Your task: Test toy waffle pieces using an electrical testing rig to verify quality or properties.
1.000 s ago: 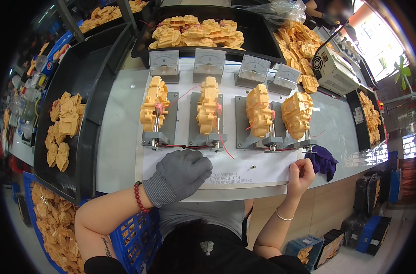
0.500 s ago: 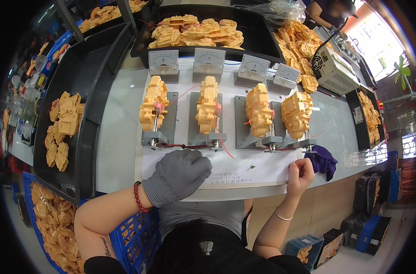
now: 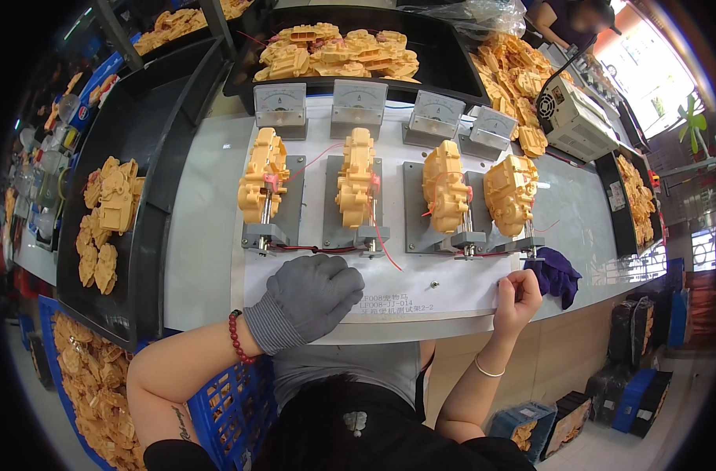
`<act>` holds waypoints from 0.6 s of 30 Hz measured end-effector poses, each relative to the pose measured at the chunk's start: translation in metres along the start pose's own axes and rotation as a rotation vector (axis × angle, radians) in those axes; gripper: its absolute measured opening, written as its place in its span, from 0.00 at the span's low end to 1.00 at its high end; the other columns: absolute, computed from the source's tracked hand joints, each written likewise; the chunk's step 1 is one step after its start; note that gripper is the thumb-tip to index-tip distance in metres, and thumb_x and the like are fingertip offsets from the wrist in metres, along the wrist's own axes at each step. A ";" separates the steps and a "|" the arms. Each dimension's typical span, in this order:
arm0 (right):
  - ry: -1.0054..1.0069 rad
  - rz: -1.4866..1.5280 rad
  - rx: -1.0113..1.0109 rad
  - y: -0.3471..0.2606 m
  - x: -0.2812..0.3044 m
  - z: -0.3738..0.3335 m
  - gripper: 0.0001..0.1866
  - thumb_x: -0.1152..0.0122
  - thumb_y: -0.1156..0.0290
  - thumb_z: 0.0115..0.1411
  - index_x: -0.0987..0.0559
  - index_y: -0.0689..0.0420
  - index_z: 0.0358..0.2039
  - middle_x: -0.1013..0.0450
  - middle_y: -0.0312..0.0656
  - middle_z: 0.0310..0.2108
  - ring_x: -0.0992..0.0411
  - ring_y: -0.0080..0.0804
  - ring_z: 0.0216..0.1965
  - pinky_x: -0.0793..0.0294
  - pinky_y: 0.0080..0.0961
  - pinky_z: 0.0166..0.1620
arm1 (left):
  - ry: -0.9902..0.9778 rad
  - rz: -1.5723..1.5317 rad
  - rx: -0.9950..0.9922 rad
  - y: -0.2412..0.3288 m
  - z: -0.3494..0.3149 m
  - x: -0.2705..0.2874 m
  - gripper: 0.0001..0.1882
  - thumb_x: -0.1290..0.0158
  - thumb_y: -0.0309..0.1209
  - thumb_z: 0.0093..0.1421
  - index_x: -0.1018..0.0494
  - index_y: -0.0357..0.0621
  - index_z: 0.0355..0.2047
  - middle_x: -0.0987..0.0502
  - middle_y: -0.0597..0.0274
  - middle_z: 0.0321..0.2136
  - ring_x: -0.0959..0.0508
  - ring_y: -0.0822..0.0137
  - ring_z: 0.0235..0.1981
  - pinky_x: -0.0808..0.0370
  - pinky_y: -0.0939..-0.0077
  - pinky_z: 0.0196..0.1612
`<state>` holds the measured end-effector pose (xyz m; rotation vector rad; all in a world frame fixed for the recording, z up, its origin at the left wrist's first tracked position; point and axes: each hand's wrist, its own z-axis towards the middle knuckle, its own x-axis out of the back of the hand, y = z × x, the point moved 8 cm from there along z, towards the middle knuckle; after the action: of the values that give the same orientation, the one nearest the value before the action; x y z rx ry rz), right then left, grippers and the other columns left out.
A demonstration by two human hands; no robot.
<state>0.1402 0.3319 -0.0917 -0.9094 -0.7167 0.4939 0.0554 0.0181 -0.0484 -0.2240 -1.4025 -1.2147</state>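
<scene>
My left hand (image 3: 311, 300), in a grey knitted glove, rests curled on the white sheet (image 3: 460, 290) at the table's near edge. Bare and loosely fisted, my right hand (image 3: 519, 298) is at the sheet's right end, beside a crumpled purple cloth (image 3: 557, 277). Neither hand shows anything held. Beyond them stand several yellow plastic gearbox housings with red wires: a far-left one (image 3: 264, 177), a second (image 3: 356, 179), a third (image 3: 445, 187) and a far-right one (image 3: 510, 195). Each is on a grey test stand with metal pins and a clamp block (image 3: 268, 235).
Analog meters (image 3: 359, 104) line up behind the stands. Black trays of yellow housings sit left (image 3: 158, 204), behind (image 3: 444, 78) and right (image 3: 609, 177). A beige power supply (image 3: 578, 118) stands beside a housing pile (image 3: 507, 67). A blue crate (image 3: 217, 408) is below left. Another person (image 3: 566, 23) works beyond.
</scene>
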 end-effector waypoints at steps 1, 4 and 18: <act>-0.001 0.000 0.006 -0.001 0.000 0.000 0.06 0.42 0.79 0.49 0.30 0.61 0.20 0.37 0.31 0.19 0.43 0.16 0.21 0.45 0.15 0.26 | 0.001 0.000 0.004 0.000 0.000 0.000 0.06 0.41 0.30 0.54 0.26 0.44 0.31 0.25 0.58 0.26 0.23 0.54 0.29 0.26 0.62 0.32; 0.000 -0.006 0.006 -0.001 0.000 0.000 0.06 0.42 0.79 0.50 0.30 0.62 0.21 0.37 0.31 0.19 0.43 0.16 0.21 0.45 0.15 0.26 | 0.000 0.001 0.009 -0.001 0.000 -0.001 0.07 0.41 0.30 0.54 0.26 0.44 0.31 0.25 0.57 0.26 0.23 0.54 0.29 0.26 0.62 0.32; -0.008 -0.001 0.003 -0.001 0.000 0.000 0.06 0.42 0.80 0.50 0.30 0.62 0.21 0.37 0.32 0.20 0.42 0.16 0.21 0.44 0.15 0.26 | 0.006 -0.001 0.006 -0.002 -0.001 -0.001 0.07 0.41 0.29 0.54 0.27 0.45 0.32 0.25 0.57 0.27 0.23 0.54 0.29 0.26 0.61 0.32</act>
<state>0.1403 0.3309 -0.0908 -0.9051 -0.7234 0.4979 0.0550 0.0173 -0.0506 -0.2157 -1.4010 -1.2111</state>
